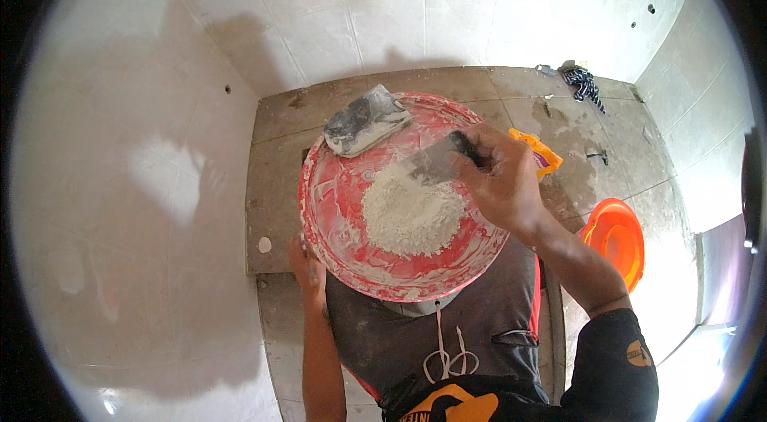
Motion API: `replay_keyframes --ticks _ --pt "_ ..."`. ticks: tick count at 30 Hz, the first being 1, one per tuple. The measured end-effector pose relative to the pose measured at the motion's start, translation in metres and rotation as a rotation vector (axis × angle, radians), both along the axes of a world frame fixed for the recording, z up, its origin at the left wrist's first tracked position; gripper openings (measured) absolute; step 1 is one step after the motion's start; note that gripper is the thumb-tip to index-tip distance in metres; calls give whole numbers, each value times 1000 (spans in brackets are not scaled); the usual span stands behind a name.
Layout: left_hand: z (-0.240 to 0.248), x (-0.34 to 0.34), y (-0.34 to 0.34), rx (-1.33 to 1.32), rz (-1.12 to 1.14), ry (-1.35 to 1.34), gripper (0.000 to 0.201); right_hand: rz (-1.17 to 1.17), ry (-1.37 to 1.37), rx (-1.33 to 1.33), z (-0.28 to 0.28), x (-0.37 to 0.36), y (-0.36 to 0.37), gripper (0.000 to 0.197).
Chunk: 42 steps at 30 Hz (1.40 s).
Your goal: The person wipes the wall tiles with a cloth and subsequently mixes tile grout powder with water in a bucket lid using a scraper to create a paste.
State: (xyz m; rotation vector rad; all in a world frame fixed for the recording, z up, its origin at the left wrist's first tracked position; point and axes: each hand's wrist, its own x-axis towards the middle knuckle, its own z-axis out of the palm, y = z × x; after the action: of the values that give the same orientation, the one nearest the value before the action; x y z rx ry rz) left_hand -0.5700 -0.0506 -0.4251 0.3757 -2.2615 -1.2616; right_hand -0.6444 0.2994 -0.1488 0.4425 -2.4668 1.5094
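The red basin [335, 206] is gripped at its lower rim by the left hand [305, 264], fingers curled under it. A putty knife [435, 162] is clamped in the closed right hand [502, 182], its blade touching the white powder heap [411, 218] inside the basin.

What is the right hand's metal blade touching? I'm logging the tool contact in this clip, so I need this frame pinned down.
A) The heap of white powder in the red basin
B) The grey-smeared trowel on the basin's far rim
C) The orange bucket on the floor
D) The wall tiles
A: the right hand holds a scraper whose blade dips into the white powder heap inside the red basin, which the left hand steadies at its rim.
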Motion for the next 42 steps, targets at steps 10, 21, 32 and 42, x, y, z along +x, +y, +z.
replay_keyframes --ticks 10,21,32,42 --pt "18 1 9 -41 -12 -39 41 -46 -105 -72 1 -17 17 20" --pt "52 -1 39 40 117 -113 39 77 41 65 0 -18 -1 22" --pt "18 -5 20 -80 40 -16 35 77 3 185 16 -2 16 17" --pt "28 -12 35 1021 -20 212 45 74 58 57 6 -3 -11 20"
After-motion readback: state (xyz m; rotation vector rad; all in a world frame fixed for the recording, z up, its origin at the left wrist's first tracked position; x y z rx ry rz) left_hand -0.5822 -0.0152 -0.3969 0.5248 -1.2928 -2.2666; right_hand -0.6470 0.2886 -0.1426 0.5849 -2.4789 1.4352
